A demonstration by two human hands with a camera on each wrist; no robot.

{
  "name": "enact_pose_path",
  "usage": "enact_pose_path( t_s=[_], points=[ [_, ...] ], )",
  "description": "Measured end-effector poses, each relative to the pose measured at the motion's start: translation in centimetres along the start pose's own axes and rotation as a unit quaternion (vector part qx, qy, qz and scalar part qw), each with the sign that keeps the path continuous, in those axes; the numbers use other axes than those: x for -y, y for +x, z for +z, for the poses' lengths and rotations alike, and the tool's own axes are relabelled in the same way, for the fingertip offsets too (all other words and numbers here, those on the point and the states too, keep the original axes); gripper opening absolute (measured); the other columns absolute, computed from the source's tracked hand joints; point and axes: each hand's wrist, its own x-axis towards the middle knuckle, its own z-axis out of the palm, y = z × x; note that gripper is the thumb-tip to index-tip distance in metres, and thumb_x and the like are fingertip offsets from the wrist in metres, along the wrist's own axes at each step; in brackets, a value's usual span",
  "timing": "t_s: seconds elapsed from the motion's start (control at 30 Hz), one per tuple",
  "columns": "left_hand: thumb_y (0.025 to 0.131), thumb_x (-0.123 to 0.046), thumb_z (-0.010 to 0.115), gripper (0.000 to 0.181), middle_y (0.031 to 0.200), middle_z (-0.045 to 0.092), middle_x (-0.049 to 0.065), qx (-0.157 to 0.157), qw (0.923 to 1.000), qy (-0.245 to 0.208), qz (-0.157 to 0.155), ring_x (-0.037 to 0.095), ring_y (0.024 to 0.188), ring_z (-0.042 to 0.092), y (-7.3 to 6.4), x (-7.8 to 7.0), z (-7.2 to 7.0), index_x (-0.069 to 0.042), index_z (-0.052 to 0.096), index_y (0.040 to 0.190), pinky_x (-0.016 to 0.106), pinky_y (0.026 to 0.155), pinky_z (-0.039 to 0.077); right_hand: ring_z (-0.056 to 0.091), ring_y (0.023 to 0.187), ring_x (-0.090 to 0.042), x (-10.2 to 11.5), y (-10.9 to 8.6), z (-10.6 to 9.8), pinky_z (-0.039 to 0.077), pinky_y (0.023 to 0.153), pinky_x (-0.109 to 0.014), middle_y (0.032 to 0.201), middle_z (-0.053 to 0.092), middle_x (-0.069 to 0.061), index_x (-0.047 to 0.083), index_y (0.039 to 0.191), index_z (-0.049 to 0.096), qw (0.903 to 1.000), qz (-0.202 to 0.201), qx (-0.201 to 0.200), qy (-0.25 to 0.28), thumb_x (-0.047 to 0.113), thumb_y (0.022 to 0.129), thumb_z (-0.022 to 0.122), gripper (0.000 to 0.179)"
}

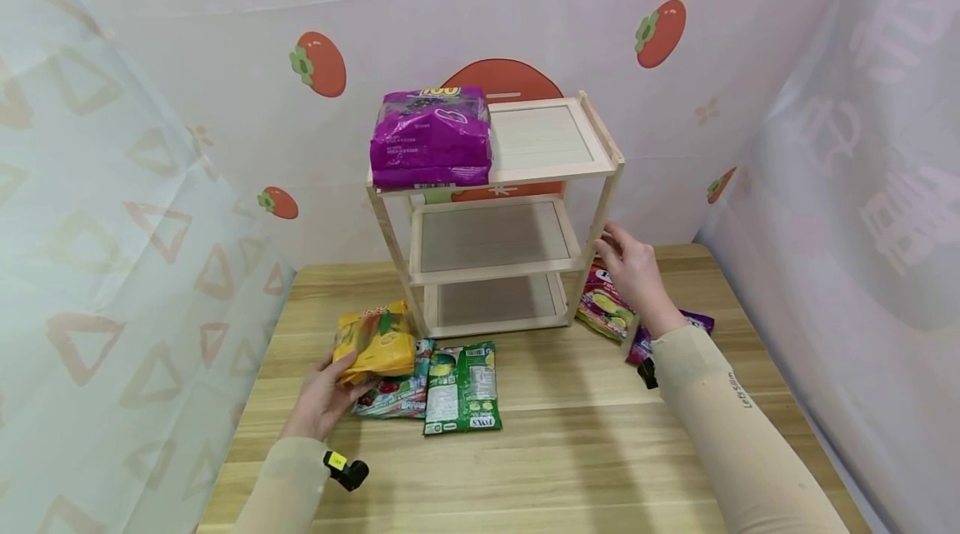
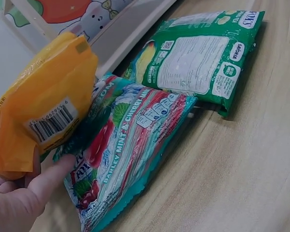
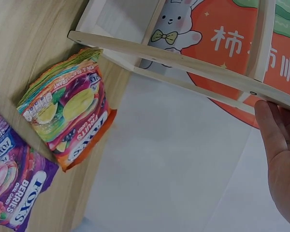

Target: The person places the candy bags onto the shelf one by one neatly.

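My left hand [image 1: 326, 396] grips a yellow candy bag [image 1: 375, 340] by its lower left side, left of the shelf's foot. Under that bag lies a teal barley mint and cherry candy bag [image 2: 123, 145], partly covered. Beside it a green Fox's spring tea bag [image 1: 463, 388] lies flat on the table. My right hand [image 1: 633, 271] touches the right post of a small wooden three-tier shelf [image 1: 491, 238]; in the right wrist view its fingers [image 3: 266, 125] look nearly straight against the wood. On the top tier, at the left, sits a large purple bag [image 1: 431, 138].
Right of the shelf, a Fox's fruits bag [image 3: 72, 106] and a purple Fox's berries bag [image 3: 14, 174] lie on the wooden table [image 1: 555, 451], partly hidden by my right arm in the head view. A printed cloth backdrop [image 1: 225, 34] surrounds the table behind and at the sides.
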Motion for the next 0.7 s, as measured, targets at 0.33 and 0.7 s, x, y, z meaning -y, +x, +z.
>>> enact_pose_path(
  t_s=[0.33, 0.7],
  points=[
    [0.103, -0.017, 0.065, 0.088, 0.159, 0.023, 0.011, -0.019, 0.9993, 0.005, 0.031, 0.028, 0.143, 0.038, -0.5, -0.1, 0.2, -0.016, 0.003, 0.165, 0.047, 0.116, 0.041, 0.058, 0.128, -0.043, -0.1, 0.0, 0.0, 0.05, 0.105, -0.056, 0.141, 0.057, -0.028, -0.002, 0.152, 0.042, 1.0, -0.003, 0.0, -0.003, 0.025, 0.11, 0.048, 0.05],
    [0.101, -0.016, 0.067, 0.084, 0.149, 0.032, 0.002, -0.035, 0.996, -0.028, 0.078, 0.02, 0.138, 0.044, -1.7, -1.3, 1.5, -0.02, 0.009, 0.161, 0.045, 0.115, 0.043, 0.058, 0.129, -0.042, -0.1, -0.1, -0.1, 0.049, 0.106, -0.055, 0.142, 0.056, -0.028, -0.001, 0.153, 0.041, 1.0, -0.001, 0.001, 0.0, 0.026, 0.11, 0.048, 0.051]
  ],
)
